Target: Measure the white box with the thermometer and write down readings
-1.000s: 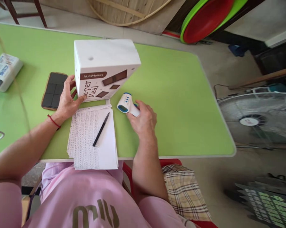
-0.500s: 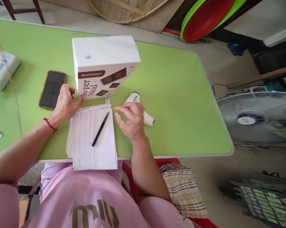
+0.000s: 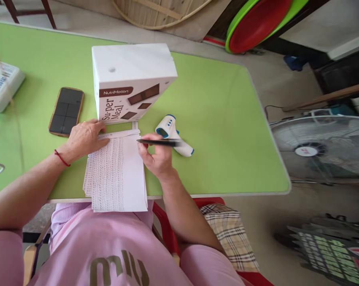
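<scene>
Between the fingers of my right hand (image 3: 159, 160) is a black pen (image 3: 160, 142), its tip pointing left over the right edge of the paper. The pen's far end is blurred. A stack of paper sheets (image 3: 131, 174), covered on the left with rows of handwriting, lies at the table's front edge and overhangs it. My left hand (image 3: 85, 136) rests with fingers stretched out at the top left of the sheets, its fingertips by the lower corner of a white box (image 3: 134, 63) that stands upright. Just beyond my right hand lies a white and blue infrared thermometer (image 3: 183, 147).
A phone (image 3: 66, 111) lies left of the box on the green table (image 3: 227, 119). Farther left sits a white device (image 3: 4, 85). Beyond the table's right end stands a fan (image 3: 310, 151). A red chair (image 3: 209, 201) with checked cloth (image 3: 231, 234) is at my right.
My right hand has picked up the pen from the paper and now holds it almost level. My left hand has lowered and flattened onto the top left of the sheets.
</scene>
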Motion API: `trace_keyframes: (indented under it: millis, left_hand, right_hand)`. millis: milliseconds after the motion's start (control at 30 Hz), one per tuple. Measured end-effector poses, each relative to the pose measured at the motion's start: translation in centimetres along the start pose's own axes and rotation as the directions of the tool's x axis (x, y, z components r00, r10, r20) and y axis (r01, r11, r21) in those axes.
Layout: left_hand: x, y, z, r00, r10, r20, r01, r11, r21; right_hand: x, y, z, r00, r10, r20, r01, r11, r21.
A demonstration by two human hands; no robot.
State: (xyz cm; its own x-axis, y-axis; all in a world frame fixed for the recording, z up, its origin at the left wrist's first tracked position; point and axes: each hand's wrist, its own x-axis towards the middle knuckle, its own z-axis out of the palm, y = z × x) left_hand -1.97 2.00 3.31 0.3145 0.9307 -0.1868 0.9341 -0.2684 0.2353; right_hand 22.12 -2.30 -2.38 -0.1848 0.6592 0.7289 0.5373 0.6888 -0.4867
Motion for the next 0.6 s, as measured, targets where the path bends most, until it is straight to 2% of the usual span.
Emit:
trace_keyframes:
  millis: [67,100,133,200,267,333,400,467,600]
  left_hand:
    - [0.1,-0.2,0.4,0.999,0.043,-0.015,-0.043,0.999,0.000]
    - [0.2,-0.2,0.7,0.998,0.063,-0.030,-0.063,0.998,-0.006]
    - [0.3,-0.3,0.9,0.996,0.078,-0.049,-0.078,0.997,-0.014]
    - [0.5,-0.6,1.4,0.990,0.107,-0.093,-0.111,0.993,-0.040]
    - [0.7,-1.0,1.9,0.979,0.146,-0.141,-0.157,0.985,-0.075]
    - [0.9,-1.5,2.2,0.962,0.209,-0.178,-0.231,0.966,-0.113]
    - [1.1,-1.9,2.3,0.939,0.276,-0.203,-0.306,0.943,-0.131]
    - [1.1,-2.3,2.3,0.922,0.323,-0.214,-0.352,0.929,-0.116]
    - [0.9,-2.4,2.2,0.915,0.342,-0.215,-0.364,0.929,-0.068]
  right_hand:
    - [0.3,-0.6,0.6,0.981,0.170,-0.096,-0.149,0.970,0.190]
    - [0.5,-0.9,1.0,0.961,0.261,-0.092,-0.229,0.936,0.269]
    - [0.7,-1.2,1.4,0.938,0.342,-0.051,-0.306,0.891,0.334]
    - [1.1,-1.4,2.3,0.882,0.458,0.112,-0.460,0.782,0.421]
    - [1.3,-1.4,3.1,0.812,0.522,0.261,-0.579,0.670,0.463]
    - [1.2,-1.4,3.8,0.766,0.559,0.317,-0.638,0.600,0.483]
    - [0.9,-1.4,4.2,0.762,0.572,0.303,-0.642,0.605,0.472]
    - [0.7,-1.5,4.2,0.785,0.561,0.263,-0.617,0.664,0.423]
    - [0.5,-1.6,3.9,0.830,0.526,0.188,-0.558,0.773,0.301]
